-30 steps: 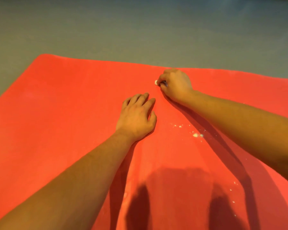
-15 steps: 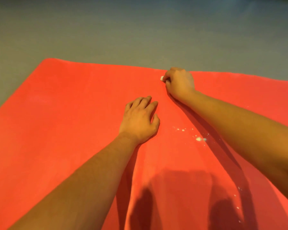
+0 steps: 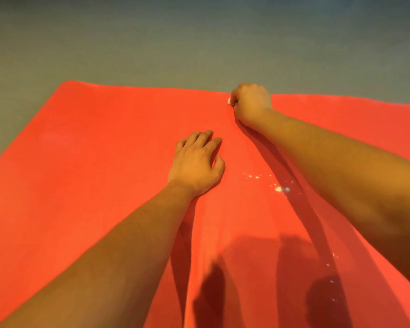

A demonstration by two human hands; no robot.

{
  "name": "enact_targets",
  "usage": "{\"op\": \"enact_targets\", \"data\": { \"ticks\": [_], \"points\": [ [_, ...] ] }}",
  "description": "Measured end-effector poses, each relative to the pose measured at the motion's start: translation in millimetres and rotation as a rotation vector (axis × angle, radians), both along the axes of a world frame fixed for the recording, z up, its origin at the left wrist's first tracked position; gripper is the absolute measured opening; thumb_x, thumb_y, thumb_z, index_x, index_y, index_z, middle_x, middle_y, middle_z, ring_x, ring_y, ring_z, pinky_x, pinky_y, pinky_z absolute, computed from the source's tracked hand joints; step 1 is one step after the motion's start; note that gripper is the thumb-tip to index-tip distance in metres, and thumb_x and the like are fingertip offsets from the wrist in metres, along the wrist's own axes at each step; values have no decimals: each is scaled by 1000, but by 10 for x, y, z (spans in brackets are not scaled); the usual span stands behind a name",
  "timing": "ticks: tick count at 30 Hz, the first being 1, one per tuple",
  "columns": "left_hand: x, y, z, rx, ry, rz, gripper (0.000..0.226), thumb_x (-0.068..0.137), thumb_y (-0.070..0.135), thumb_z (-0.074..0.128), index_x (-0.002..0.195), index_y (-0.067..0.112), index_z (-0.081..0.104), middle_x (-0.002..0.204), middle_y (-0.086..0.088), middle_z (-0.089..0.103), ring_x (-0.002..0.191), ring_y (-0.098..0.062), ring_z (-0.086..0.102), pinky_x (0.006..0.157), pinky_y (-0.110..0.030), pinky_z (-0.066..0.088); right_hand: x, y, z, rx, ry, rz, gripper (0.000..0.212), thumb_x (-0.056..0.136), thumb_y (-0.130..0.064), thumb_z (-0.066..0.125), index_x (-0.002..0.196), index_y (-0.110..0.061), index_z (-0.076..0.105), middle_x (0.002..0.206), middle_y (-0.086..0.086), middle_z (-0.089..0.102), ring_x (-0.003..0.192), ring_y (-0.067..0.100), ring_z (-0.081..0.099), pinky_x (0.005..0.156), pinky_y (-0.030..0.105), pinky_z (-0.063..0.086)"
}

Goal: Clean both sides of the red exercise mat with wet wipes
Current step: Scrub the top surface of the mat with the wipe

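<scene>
The red exercise mat (image 3: pixel 92 185) lies flat and fills most of the view. My right hand (image 3: pixel 251 102) is curled at the mat's far edge, gripping a wet wipe (image 3: pixel 229 100) of which only a small white bit shows at its left side. My left hand (image 3: pixel 197 164) rests on the middle of the mat, fingers loosely bent and holding nothing. Small white specks (image 3: pixel 278 188) dot the mat between my two forearms.
Grey floor (image 3: pixel 199 43) stretches beyond the mat's far edge and past its left corner. A few more white specks (image 3: pixel 331 263) lie on the mat near the lower right, in the shadow of my arm.
My right hand has slid with the wipe away from me, from inside the mat to its far edge. My left hand has stayed on the same spot.
</scene>
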State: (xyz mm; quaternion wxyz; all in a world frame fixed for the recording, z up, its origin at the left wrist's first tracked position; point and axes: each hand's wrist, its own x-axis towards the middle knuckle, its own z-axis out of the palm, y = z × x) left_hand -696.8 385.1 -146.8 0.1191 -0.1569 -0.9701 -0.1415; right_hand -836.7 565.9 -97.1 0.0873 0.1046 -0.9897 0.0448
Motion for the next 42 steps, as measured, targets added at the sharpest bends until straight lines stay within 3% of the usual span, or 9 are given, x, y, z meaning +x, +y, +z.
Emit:
{"op": "enact_targets", "data": {
  "ticks": [4, 10, 14, 18, 22, 29, 35, 38, 42],
  "points": [
    [1, -2, 0, 12, -7, 16, 53, 87, 41, 47, 135, 23, 61, 143, -1, 57, 133, -25, 48, 103, -46, 43, 762, 57, -67, -51, 74, 110, 20, 83, -15, 59, 93, -21, 76, 95, 5, 68, 90, 34, 65, 66, 37, 46],
    [-5, 0, -3, -4, 17, 10, 40, 85, 34, 47, 120, 21, 62, 128, 1, 57, 122, -24, 50, 93, -47, 44, 1330, 210, -104, -11, 82, 325, 16, 87, -22, 59, 94, -22, 74, 89, 2, 64, 87, 30, 63, 67, 39, 50],
    [-31, -14, -26, 6, 26, -5, 40, 86, 33, 47, 121, 22, 63, 127, 1, 56, 122, -25, 50, 93, -46, 44, 822, 170, -96, -4, 92, 206, 18, 87, -19, 60, 94, -22, 77, 93, 6, 66, 89, 35, 65, 64, 38, 46],
    [-37, -11, -25, 17, 27, -12, 39, 85, 32, 48, 120, 22, 63, 127, 0, 56, 121, -26, 50, 91, -45, 44, 576, 74, -86, -12, 23, 65, 23, 82, -12, 59, 96, -17, 76, 103, 10, 66, 94, 38, 65, 71, 41, 50],
    [-28, -13, -3, 28, 27, -18, 37, 84, 31, 48, 116, 21, 63, 122, -1, 57, 117, -26, 51, 88, -45, 43, 1039, 3, -17, -21, 5, 101, 24, 81, -12, 56, 94, -20, 74, 96, 6, 65, 90, 35, 64, 69, 39, 50],
    [-23, -14, -31, 84, 82, -11, 31, 81, 31, 51, 107, 22, 66, 112, -1, 57, 108, -26, 53, 85, -43, 43, 2285, 32, -121, -104, 19, 345, 12, 86, -16, 61, 95, -22, 67, 91, 1, 54, 84, 26, 55, 66, 41, 48],
    [-24, -21, -33, 79, 75, -12, 29, 80, 32, 53, 105, 23, 66, 110, -1, 56, 106, -26, 53, 85, -44, 44, 1436, 44, -81, -67, 36, 145, 18, 86, -16, 59, 93, -22, 75, 91, 5, 60, 87, 32, 63, 62, 33, 34],
    [-13, -16, -8, 76, 77, -23, 29, 80, 31, 54, 106, 23, 65, 106, 0, 56, 104, -25, 54, 82, -44, 43, 1264, 2, -65, -54, -1, 75, 22, 84, -14, 57, 93, -20, 75, 94, 6, 63, 91, 33, 64, 68, 37, 43],
    [-13, -35, 5, 91, 79, -20, 27, 80, 30, 55, 103, 21, 66, 101, -1, 58, 98, -26, 55, 78, -45, 45, 1757, -29, -66, -76, 6, 140, 20, 85, -15, 58, 93, -23, 74, 90, 2, 60, 87, 29, 60, 68, 38, 46]
  ]
}}
